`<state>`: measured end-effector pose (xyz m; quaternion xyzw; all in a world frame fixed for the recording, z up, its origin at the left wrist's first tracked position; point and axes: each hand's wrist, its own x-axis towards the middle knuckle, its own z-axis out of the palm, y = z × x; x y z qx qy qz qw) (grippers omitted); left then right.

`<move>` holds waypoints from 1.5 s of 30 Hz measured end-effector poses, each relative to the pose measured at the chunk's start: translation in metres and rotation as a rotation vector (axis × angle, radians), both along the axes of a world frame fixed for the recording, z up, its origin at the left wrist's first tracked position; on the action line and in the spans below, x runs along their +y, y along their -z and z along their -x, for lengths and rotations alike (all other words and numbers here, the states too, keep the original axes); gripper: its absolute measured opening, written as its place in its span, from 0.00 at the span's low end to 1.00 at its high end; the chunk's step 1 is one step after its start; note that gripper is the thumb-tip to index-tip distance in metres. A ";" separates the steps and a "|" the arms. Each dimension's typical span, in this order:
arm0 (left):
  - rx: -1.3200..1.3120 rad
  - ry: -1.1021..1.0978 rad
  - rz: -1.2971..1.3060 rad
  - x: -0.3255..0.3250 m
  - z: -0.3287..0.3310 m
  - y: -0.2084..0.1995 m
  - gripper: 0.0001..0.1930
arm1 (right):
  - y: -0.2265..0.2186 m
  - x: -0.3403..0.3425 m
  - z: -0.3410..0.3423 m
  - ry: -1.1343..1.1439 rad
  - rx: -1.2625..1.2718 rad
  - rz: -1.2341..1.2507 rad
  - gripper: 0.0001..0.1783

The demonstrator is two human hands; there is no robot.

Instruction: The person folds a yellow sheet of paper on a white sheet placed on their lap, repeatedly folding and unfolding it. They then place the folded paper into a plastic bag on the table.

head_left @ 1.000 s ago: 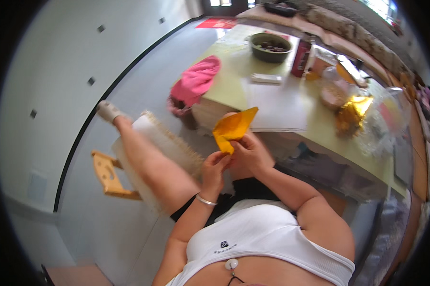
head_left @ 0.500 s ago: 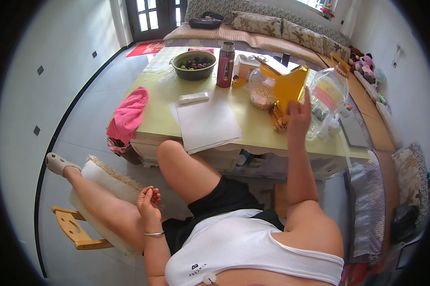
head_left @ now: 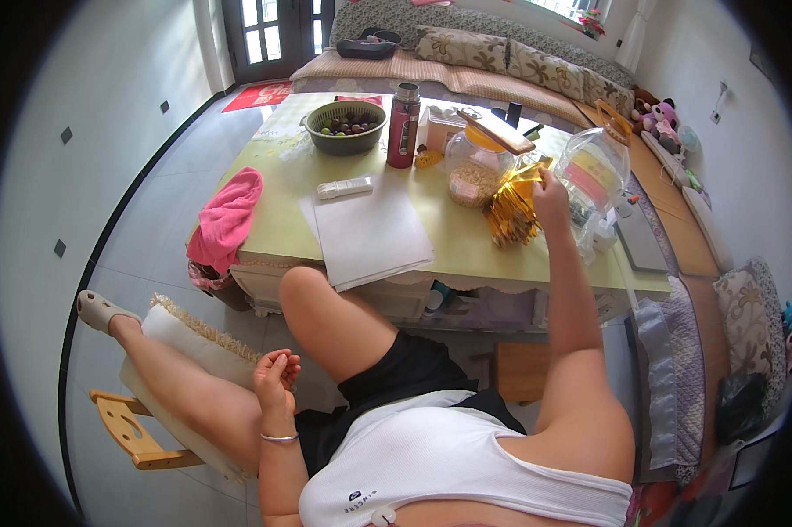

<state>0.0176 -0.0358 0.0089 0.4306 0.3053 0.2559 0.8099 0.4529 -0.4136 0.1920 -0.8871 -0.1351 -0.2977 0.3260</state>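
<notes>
My right hand [head_left: 550, 198] reaches over the table and pinches the top of a shiny gold foil bundle [head_left: 512, 215]. Its lower part hangs in thin strips; what is inside cannot be made out. Beside it stands a clear jar [head_left: 472, 176] of pale grains, with a long brown object [head_left: 500, 132] lying across its top. On the bundle's other side is a large clear plastic container [head_left: 596, 167] with an orange top. My left hand [head_left: 277, 376] is raised above my thigh, fingers curled toward the thumb, nothing visible in them.
The pale green table [head_left: 277, 215] also bears stacked white paper [head_left: 374, 233], a white slim packet [head_left: 344, 188], a basket of grapes [head_left: 347, 126], a red flask [head_left: 403, 132] and a pink cloth [head_left: 227, 220]. A sofa [head_left: 396, 66] runs along the back.
The gold foil, held up as a broad sheet before, is now lower and bunched into strips. My right hand has shifted slightly. The view has moved a little; my left hand stays about the same.
</notes>
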 end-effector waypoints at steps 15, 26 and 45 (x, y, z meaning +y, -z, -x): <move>0.122 0.081 -0.206 0.013 -0.021 -0.019 0.05 | -0.005 0.013 -0.035 0.161 -0.047 0.931 0.13; 0.157 0.194 -0.424 0.021 -0.048 -0.018 0.05 | -0.013 0.003 -0.040 0.030 -0.111 0.887 0.13; 0.308 0.183 -0.407 0.027 -0.030 0.040 0.06 | -0.033 0.017 -0.079 0.088 0.411 0.876 0.17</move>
